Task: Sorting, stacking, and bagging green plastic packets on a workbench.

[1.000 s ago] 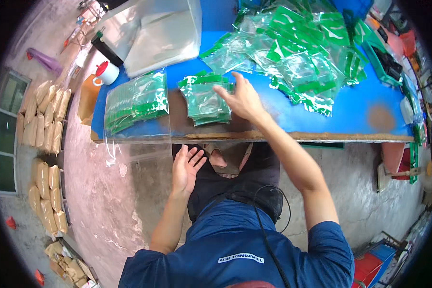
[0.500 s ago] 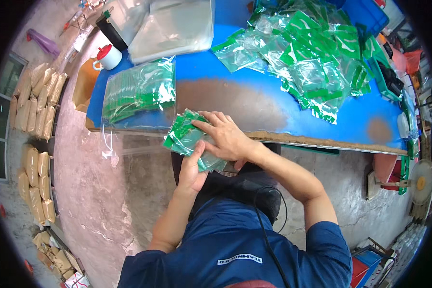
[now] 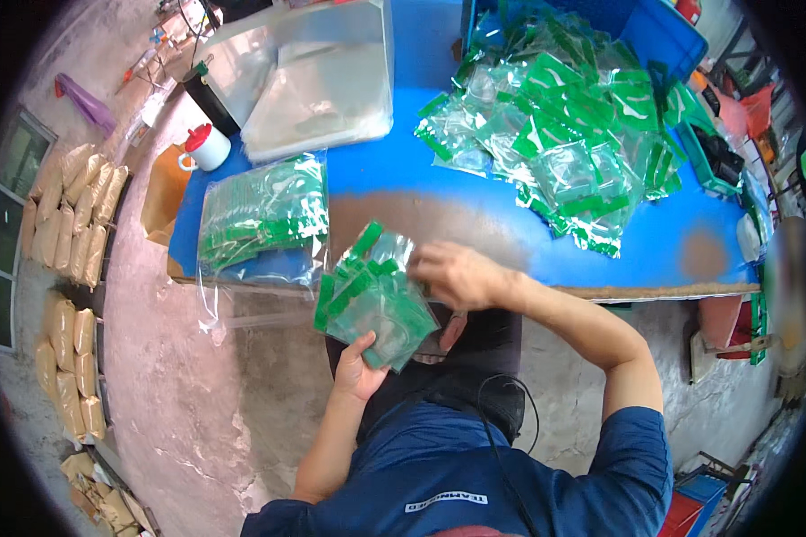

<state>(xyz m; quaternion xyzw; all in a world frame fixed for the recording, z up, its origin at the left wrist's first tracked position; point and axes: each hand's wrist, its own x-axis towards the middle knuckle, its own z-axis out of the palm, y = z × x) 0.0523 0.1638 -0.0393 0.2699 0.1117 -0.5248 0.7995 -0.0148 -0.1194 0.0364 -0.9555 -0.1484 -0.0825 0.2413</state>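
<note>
My left hand grips a fanned bunch of small clear plastic bags with green bands, its thumb lying on top. The bunch is held over my lap, just off the table's near edge. At the upper right of these bags is my right hand, fingers bent and smeared by motion; whether it pinches a bag cannot be made out. Left of the bunch, a large clear bag lies on the table with rows of the green-banded bags inside. A heap of loose green-banded bags spreads across the table's right side.
A stack of large clear plastic bags lies at the back of the blue table. Beside it stand a white mug with a red lid and a black cylinder. A blue crate sits behind the heap. Brown sacks line the left.
My right hand has lifted off the bunch and shifted right. The bags, pressed together before, now fan out in my left hand, which sits slightly lower. The whole view has shifted a little.
</note>
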